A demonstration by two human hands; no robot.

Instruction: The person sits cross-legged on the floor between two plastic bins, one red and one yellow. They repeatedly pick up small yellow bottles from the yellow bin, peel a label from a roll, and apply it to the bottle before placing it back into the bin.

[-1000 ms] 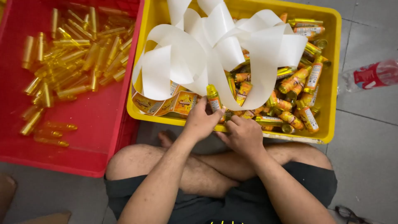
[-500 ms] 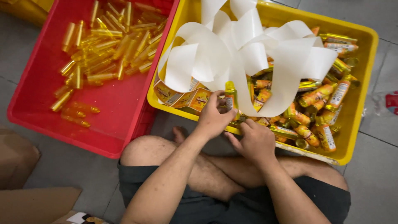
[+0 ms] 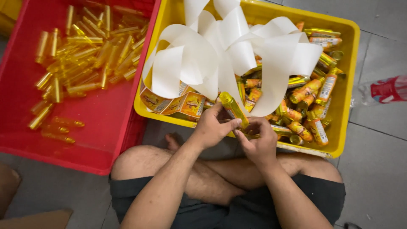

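My left hand (image 3: pixel 212 127) and my right hand (image 3: pixel 258 142) meet over the near rim of a yellow crate (image 3: pixel 347 85), both gripping one small yellow bottle (image 3: pixel 232 107) that tilts up and to the left. The left fingers wrap its middle; the right fingers pinch its lower end. A long white backing strip (image 3: pixel 220 55) curls in loops over the crate, its end carrying orange labels (image 3: pixel 186 104) just left of my hands. Several labelled bottles (image 3: pixel 311 106) lie in the crate's right half.
A red crate (image 3: pixel 106 123) at the left holds several plain yellow bottles (image 3: pixel 85 55). My crossed legs (image 3: pixel 203 174) sit on the grey tiled floor below both crates. A clear plastic bottle with a red label (image 3: pixel 383 90) lies on the floor at the right.
The view has shifted, so both crates sit further right in frame. My hands have lifted the yellow bottle higher above the crate's rim, and more of it shows.
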